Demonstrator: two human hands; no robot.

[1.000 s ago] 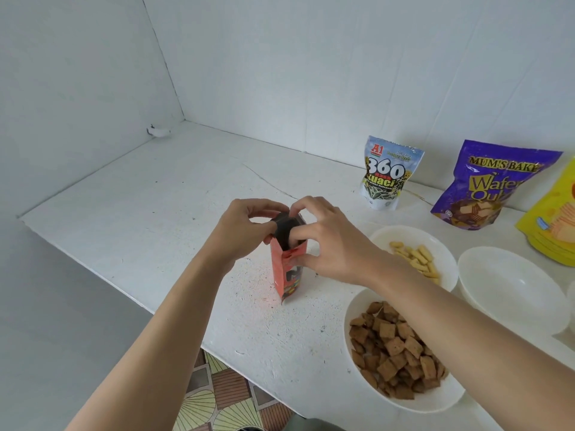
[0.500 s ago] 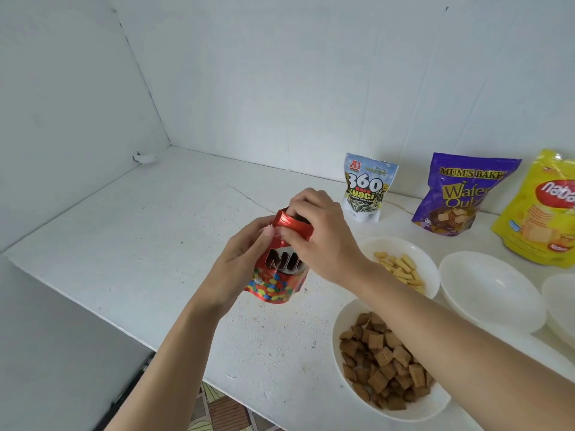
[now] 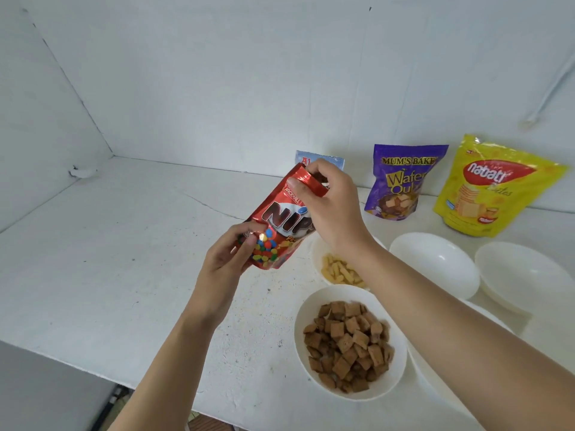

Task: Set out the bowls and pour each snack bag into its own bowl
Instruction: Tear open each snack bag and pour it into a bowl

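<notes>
Brown squares fill the near bowl (image 3: 311, 303), yellow sticks the next bowl (image 3: 317, 253): two pours done. Your left hand (image 3: 230, 259) pinches the red bag (image 3: 280, 225) at its bottom corner and your right hand (image 3: 329, 206) pinches its top. It is glossy foil, held tilted above the table (image 3: 124, 244). Right: empty bowls (image 3: 435, 269). Far: purple bag (image 3: 401, 181), yellow bag (image 3: 494, 188) and blue-white bag (image 3: 311, 158), unpoured.

We hold the Nips bag (image 3: 280, 219) above the counter (image 3: 124, 244), left hand (image 3: 230, 262) at its bottom and right hand (image 3: 329, 206) at its top, with the stick-snack bowl (image 3: 315, 253) right of it, the square-biscuit bowl (image 3: 298, 325) nearest us, and the first empty bowl (image 3: 435, 262) and second empty bowl (image 3: 522, 275) further right, before the Wafer bag (image 3: 401, 181) and Nabati bag (image 3: 491, 188).
</notes>
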